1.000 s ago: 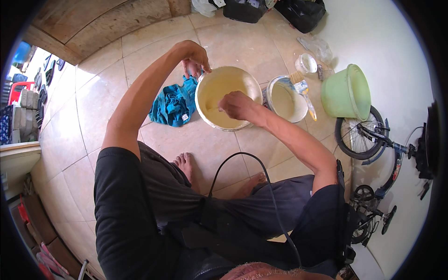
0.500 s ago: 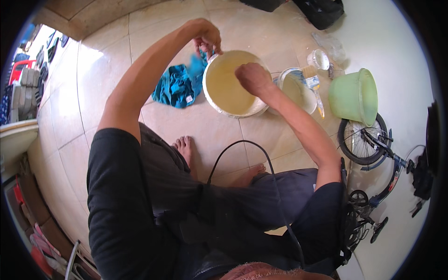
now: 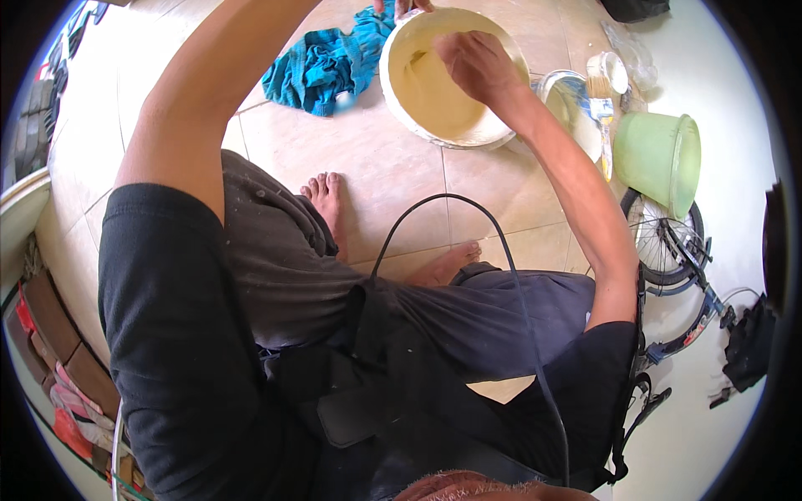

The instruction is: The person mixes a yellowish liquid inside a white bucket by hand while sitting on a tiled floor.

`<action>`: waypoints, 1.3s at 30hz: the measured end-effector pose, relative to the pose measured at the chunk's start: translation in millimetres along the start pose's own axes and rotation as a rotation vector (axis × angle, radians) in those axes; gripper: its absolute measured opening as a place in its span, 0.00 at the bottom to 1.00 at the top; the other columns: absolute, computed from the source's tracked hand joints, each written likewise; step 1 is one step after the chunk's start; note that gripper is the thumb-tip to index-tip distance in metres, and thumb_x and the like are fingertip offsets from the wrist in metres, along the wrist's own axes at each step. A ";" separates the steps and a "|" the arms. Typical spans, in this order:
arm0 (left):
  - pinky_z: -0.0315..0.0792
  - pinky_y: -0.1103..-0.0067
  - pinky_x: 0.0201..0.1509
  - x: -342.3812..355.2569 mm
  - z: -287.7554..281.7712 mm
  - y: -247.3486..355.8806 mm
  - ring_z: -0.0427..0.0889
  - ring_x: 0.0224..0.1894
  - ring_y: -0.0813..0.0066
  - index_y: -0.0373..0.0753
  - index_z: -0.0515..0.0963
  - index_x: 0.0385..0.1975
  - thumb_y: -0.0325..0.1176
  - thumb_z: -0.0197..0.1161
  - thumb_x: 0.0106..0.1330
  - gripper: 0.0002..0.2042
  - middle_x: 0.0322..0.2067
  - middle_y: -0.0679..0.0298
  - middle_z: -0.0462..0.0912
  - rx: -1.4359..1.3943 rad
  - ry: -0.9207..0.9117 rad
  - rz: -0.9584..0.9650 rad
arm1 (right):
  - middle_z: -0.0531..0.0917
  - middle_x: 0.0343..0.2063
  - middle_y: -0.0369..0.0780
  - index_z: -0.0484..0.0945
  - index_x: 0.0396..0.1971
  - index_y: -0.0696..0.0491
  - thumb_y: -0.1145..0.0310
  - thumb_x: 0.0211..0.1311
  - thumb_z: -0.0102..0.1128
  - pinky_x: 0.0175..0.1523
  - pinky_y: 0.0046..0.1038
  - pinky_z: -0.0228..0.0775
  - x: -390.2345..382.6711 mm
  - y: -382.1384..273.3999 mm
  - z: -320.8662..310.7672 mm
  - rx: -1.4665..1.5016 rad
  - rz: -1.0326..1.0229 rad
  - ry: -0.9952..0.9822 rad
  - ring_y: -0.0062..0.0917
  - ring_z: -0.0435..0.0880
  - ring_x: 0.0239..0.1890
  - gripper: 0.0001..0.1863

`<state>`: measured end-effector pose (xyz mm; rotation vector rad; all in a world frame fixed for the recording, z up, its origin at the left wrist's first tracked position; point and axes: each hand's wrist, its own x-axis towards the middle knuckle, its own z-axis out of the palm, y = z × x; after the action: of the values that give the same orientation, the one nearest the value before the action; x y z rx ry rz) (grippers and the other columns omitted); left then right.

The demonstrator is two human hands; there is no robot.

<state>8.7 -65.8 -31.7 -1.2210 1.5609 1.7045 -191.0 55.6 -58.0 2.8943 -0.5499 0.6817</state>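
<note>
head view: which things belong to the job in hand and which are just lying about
Likely in the job:
- white bucket, left hand at its rim, right hand over it
- brush on neighbouring pail

Apparently just lying about:
- teal cloth
- green bucket
- bicycle
- clear plastic bag

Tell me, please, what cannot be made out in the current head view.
All in the head view:
Left hand: mostly cut off by the top edge.
Right hand: fingers blurred, so anything small held there is unclear.
Bottom of the white bucket: covered by cream-coloured mixture.
Left part of the smaller tub: hidden behind the right forearm.
</note>
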 end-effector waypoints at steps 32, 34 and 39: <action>0.79 0.67 0.42 -33.6 29.1 17.6 0.62 0.13 0.88 0.32 0.72 0.49 0.44 0.64 0.59 0.24 0.34 0.58 0.81 0.017 0.312 -0.058 | 0.80 0.23 0.46 0.79 0.23 0.57 0.66 0.49 0.54 0.36 0.38 0.71 1.2 -11.7 -12.6 0.293 0.289 -0.147 0.42 0.80 0.30 0.09; 0.79 0.67 0.41 -31.7 28.5 19.8 0.61 0.13 0.88 0.32 0.72 0.49 0.44 0.64 0.59 0.24 0.32 0.59 0.80 -0.015 0.300 -0.070 | 0.79 0.22 0.45 0.77 0.21 0.56 0.67 0.50 0.53 0.36 0.36 0.70 -7.6 -1.8 -7.8 0.143 0.268 -0.199 0.40 0.79 0.30 0.09; 0.79 0.66 0.40 -32.7 26.6 17.7 0.61 0.12 0.87 0.33 0.74 0.45 0.44 0.64 0.59 0.21 0.29 0.62 0.79 -0.035 0.300 -0.059 | 0.76 0.19 0.43 0.72 0.16 0.57 0.69 0.52 0.50 0.34 0.33 0.69 -30.9 -12.1 -54.8 0.280 0.194 -0.358 0.37 0.77 0.27 0.10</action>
<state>1.6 -37.5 3.5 -1.5839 1.6494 1.5724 -234.6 87.3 -23.5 3.2824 -0.8468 0.2733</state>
